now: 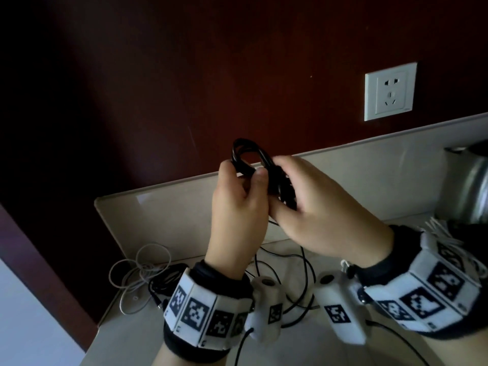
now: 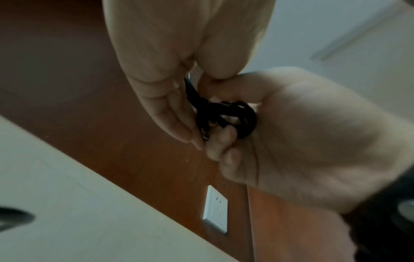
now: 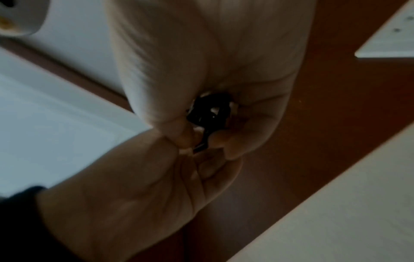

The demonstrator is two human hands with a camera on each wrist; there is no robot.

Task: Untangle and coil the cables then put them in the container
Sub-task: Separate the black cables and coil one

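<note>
Holding black cable coil [image 1: 250, 159] upright, both hands — left hand [image 1: 237, 210], right hand [image 1: 324, 210]

No words, brands or numbers can be read. The white wristbands [image 1: 208, 310] carry black-and-white square code markers, not text; small marks along their lower edge and on the wall socket [image 1: 390, 91] are too blurred to read.
</note>
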